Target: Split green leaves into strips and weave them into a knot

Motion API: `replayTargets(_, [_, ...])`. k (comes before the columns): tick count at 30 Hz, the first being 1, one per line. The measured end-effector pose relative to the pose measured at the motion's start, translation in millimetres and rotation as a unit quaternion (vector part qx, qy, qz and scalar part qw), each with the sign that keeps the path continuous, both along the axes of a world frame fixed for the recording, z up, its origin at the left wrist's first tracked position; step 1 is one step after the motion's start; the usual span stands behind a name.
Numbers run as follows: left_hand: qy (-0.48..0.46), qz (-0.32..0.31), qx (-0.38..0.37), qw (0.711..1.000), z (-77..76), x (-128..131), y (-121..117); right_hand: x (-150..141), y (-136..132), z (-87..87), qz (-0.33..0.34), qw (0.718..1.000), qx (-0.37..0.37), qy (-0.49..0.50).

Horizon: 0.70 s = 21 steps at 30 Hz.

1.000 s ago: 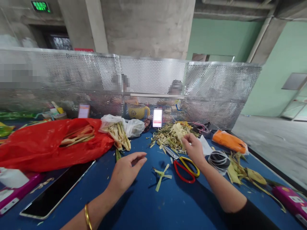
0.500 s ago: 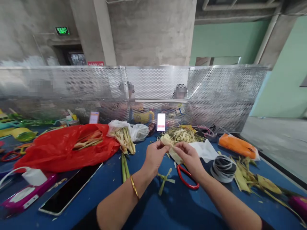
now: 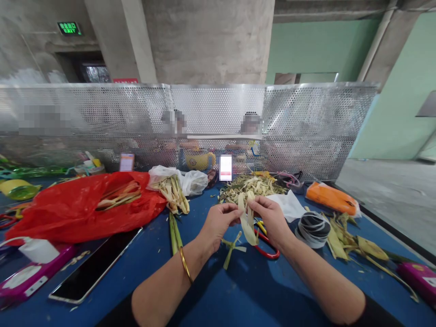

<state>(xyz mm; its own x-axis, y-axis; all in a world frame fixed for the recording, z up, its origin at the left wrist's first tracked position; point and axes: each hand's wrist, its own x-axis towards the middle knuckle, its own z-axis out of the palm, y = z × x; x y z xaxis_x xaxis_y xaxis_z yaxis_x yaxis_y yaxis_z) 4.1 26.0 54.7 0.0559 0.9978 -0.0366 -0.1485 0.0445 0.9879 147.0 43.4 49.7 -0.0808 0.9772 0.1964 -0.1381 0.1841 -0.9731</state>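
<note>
My left hand (image 3: 216, 223) and my right hand (image 3: 269, 220) meet above the blue table (image 3: 218, 290), both pinching a pale yellow leaf strip (image 3: 247, 220) that hangs down between them. Under the strip lies a small folded leaf piece (image 3: 232, 248) and a pair of scissors (image 3: 265, 245) with red and yellow handles, partly hidden by my right hand. A heap of leaf trimmings (image 3: 250, 186) sits just beyond my hands.
A red plastic bag (image 3: 78, 209) of leaves lies at the left, a white bag (image 3: 190, 180) with leaf strips behind it. A phone (image 3: 91, 268) and a pink case (image 3: 30, 277) lie front left. A tape roll (image 3: 312, 225), orange packet (image 3: 330, 199) and a perforated metal screen (image 3: 204, 122) stand right and behind.
My left hand came from the table to join my right hand on the leaf strip. The strip, first lifted from the heap, now hangs more upright between both hands.
</note>
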Motion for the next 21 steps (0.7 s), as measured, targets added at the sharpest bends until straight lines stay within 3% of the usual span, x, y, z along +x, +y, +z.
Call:
replayTargets(3, [-0.009,-0.007,-0.028,1.000,0.2,1,-2,-1,0,-1.1,0.006,1.000,-0.014,0.011])
replayTargets(13, [0.084,-0.104,-0.018,0.991,-3.4,9,-12,-3,0,-1.6,-0.062,0.998,0.025,-0.004])
replayTargets(21, [0.162,-0.034,0.061,0.984,-7.3,0,-2,10,14,-6.4,-0.075,0.992,0.026,-0.095])
